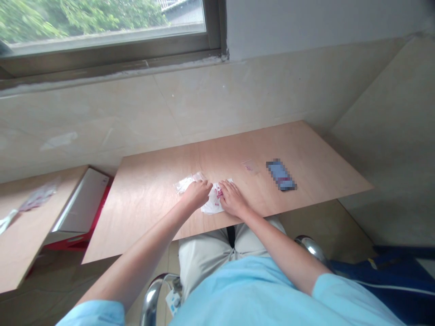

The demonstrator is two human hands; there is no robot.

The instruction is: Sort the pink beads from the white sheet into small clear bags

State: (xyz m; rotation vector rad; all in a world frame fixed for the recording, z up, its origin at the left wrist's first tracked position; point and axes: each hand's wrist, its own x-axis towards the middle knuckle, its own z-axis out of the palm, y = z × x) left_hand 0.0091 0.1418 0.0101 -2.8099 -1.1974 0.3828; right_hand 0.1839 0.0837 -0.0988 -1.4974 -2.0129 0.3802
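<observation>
A white sheet [211, 207], perhaps paper or a bag, lies near the front edge of the wooden table. Small pinkish-red pieces [217, 194] are scattered on it, too small to name. My right hand [233, 198] rests over the sheet's right side, fingers stretched out beside the pieces. At the sheet's left edge my left hand [200, 194] is closed with its fingers curled; whatever is between the fingertips, if anything, is hidden. Clear plastic bags [186, 182] lie just behind my left hand.
Further back on the table [152, 190] is a small clear bag [248, 166] with reddish bits. A phone [281, 175], blurred out, lies to the right. Another table [30, 226] at the left carries a plastic packet [39, 197]. A tiled wall stands behind.
</observation>
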